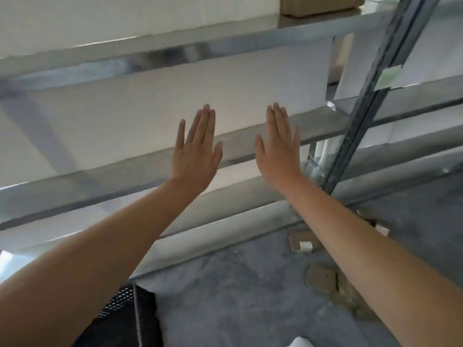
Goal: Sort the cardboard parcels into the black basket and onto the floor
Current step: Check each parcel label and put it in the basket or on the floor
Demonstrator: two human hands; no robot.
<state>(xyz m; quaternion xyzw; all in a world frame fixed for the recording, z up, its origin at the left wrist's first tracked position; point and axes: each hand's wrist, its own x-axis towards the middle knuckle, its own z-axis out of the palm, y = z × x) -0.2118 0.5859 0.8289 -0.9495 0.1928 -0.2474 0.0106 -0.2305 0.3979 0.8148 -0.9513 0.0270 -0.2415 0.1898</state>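
My left hand (196, 151) and my right hand (279, 149) are both raised in front of a metal shelf rack, fingers straight, backs toward me, holding nothing. A brown cardboard parcel (318, 6) sits on an upper shelf at the top right, partly cut off by the frame. The black mesh basket (122, 314) shows only a corner at the bottom left, under my left forearm. Two small cardboard parcels (302, 241) (322, 278) lie on the grey floor to the right, by my right forearm.
The metal shelf rack (150, 58) fills the upper view, with white boxes (175, 96) on its shelves and a grey upright post (368, 101) at the right. Grey concrete floor (238, 296) lies below. A small white-ended piece (382, 230) lies beyond my right arm.
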